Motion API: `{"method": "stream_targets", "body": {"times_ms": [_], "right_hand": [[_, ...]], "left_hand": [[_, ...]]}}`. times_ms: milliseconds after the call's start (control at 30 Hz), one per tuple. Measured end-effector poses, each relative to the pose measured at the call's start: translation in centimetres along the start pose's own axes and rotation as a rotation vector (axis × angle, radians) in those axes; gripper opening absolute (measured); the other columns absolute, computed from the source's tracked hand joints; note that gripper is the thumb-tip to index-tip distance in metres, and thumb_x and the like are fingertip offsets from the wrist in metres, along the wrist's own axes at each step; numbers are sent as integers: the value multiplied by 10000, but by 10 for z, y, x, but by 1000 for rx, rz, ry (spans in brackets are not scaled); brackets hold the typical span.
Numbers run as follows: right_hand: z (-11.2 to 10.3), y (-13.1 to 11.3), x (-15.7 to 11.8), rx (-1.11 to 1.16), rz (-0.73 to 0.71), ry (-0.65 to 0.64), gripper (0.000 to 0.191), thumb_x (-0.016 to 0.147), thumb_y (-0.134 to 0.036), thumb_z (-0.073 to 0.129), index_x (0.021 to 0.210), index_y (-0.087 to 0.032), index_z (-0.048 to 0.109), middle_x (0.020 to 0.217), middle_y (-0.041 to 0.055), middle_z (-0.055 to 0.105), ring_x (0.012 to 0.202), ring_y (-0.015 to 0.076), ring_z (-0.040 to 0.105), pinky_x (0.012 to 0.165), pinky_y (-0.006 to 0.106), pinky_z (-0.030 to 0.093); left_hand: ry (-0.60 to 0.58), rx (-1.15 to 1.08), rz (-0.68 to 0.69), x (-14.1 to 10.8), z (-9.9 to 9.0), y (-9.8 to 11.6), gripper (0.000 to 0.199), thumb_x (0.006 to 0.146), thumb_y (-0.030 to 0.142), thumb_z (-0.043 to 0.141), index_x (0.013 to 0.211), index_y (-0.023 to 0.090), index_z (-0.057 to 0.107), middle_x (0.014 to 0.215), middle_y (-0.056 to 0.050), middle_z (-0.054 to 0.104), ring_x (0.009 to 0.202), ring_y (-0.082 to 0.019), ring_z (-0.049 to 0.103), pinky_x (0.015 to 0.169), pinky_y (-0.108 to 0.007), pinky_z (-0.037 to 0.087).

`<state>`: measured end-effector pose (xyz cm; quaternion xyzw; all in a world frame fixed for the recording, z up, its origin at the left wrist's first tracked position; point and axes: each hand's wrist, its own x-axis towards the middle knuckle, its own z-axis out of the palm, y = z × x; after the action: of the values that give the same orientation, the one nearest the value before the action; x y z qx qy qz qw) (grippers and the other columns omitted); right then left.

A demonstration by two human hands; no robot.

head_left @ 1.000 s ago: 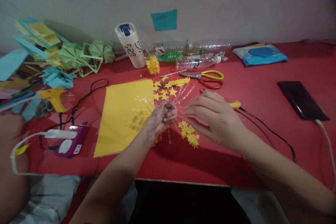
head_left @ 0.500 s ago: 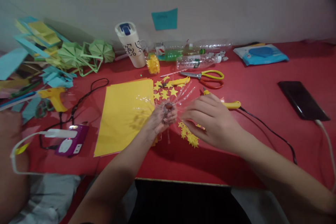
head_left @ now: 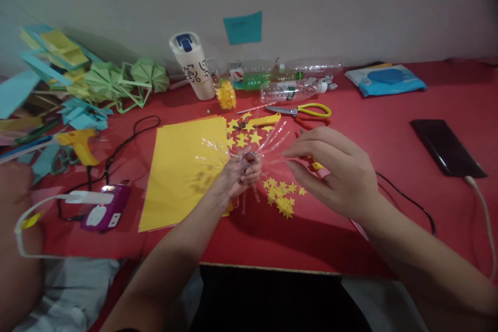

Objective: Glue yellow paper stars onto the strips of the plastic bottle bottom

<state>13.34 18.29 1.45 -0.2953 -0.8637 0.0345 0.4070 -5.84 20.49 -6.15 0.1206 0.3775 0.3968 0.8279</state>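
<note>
In my left hand (head_left: pixel 243 174) is the neck end of a clear plastic bottle (head_left: pixel 249 160), its body cut into thin strips that fan outward. The fingers wrap round the neck. My right hand (head_left: pixel 334 171) is to the right, thumb and forefinger pinched at the tip of one faint clear strip (head_left: pixel 273 157). Small yellow paper stars (head_left: pixel 282 197) lie in a pile below the strips. Larger yellow stars (head_left: pixel 241 140) and a yellow cutter knife (head_left: pixel 266 120) are just beyond. The left strips hang over a stack of yellow paper (head_left: pixel 175 166). My right hand partly hides a yellow-handled tool (head_left: pixel 317 165).
Pliers-like scissors (head_left: pixel 311 110), clear bottles (head_left: pixel 291 92) and a white tumbler (head_left: pixel 194 70) stand or lie behind. At left are a yellow glue gun (head_left: pixel 80 145), a purple power strip (head_left: pixel 105 210) and another person's arm (head_left: pixel 17 249). A phone (head_left: pixel 445 148) charges at right.
My right hand has moved right, away from the bottle neck, its fingertips pulling outward along a strip. More of the small star pile now shows. My left hand stays in place.
</note>
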Motion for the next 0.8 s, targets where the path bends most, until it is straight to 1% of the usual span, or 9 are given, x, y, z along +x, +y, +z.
{"method": "stream_targets", "body": {"times_ms": [67,133,233,333,433,567,667,800], "right_hand": [[1,0,0,19,-30,-38,112,907,-115,552,902,-199,627,842,46,704,775,164,615,686,305,504],[4,0,0,24,-93,-77,104,912,-123,558,924,-184,642,851,58,706,771,167,608,686,305,492],[11,-3,-2,-5,-172,-94,105,923,-132,563,939,-154,664,836,64,698,744,165,579,675,297,457],[16,-4,-5,-43,-196,-95,118,926,-127,564,872,-142,667,806,61,693,724,160,547,666,289,433],[18,-4,-7,-68,-218,-95,148,932,-106,549,836,-142,656,788,54,693,718,156,535,650,290,414],[18,-3,-9,-170,-273,-43,137,945,-118,546,870,-164,650,765,30,684,707,152,505,639,297,373],[19,-2,-9,-245,-308,22,146,941,-132,566,838,-199,645,727,8,666,688,147,481,616,311,324],[19,-2,-9,-332,-309,88,184,907,-120,608,751,-214,631,670,-10,645,647,140,444,600,327,302]], "left_hand": [[-1,1,12,1,-2,-1,502,1020,222,288,566,149,491,394,58,327,259,-34,230,292,-132,209],[4,-14,16,3,-4,-2,458,1003,212,344,570,157,483,398,58,340,259,-37,243,298,-136,223],[17,-41,21,6,-8,-4,378,957,171,415,584,167,478,413,61,367,259,-44,252,293,-145,222],[39,-49,31,8,-9,-5,316,911,138,446,599,175,482,410,68,365,257,-52,256,284,-148,197],[78,-46,17,7,-5,-5,295,872,128,469,583,184,454,404,72,357,253,-56,258,282,-152,186],[132,-35,3,5,3,-4,289,820,63,448,564,190,407,392,75,338,246,-56,251,282,-154,150],[160,-36,5,5,7,-7,269,796,53,487,582,191,400,397,86,326,253,-53,257,292,-154,145],[152,-31,-9,6,4,-15,261,836,97,512,603,186,436,407,88,335,270,-53,275,315,-150,187]]}}
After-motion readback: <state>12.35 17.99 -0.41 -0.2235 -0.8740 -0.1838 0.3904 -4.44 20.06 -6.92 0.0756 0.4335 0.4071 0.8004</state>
